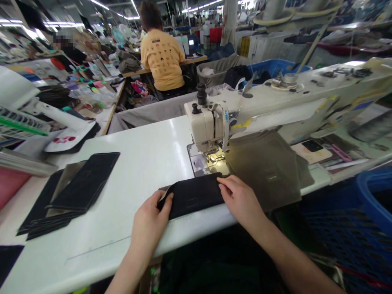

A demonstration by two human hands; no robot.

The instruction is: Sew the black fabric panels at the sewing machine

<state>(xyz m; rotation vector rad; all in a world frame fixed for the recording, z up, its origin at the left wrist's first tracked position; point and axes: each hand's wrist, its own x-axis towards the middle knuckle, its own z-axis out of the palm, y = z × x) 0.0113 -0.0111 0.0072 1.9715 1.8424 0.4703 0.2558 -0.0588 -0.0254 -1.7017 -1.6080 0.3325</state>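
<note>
A black fabric piece (194, 195) — flat, oblong — lies on the white table's near edge; its far corner reaches the needle plate.

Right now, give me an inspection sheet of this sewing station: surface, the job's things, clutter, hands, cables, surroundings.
Surface: white table, glossy.
Job's things: black fabric piece lies flat at the table's near edge, its far right corner by the lit needle area of the sewing machine.
Clutter: stack of black fabric pieces at left; grey fabric under the machine arm; phone further right.
Hands: left hand grips the piece's left end, thumb on top; right hand presses its fingertips on the right end.
Cables: nothing seen.
Surroundings: blue basket at right; person in a yellow shirt seated at a far table, back turned.
</note>
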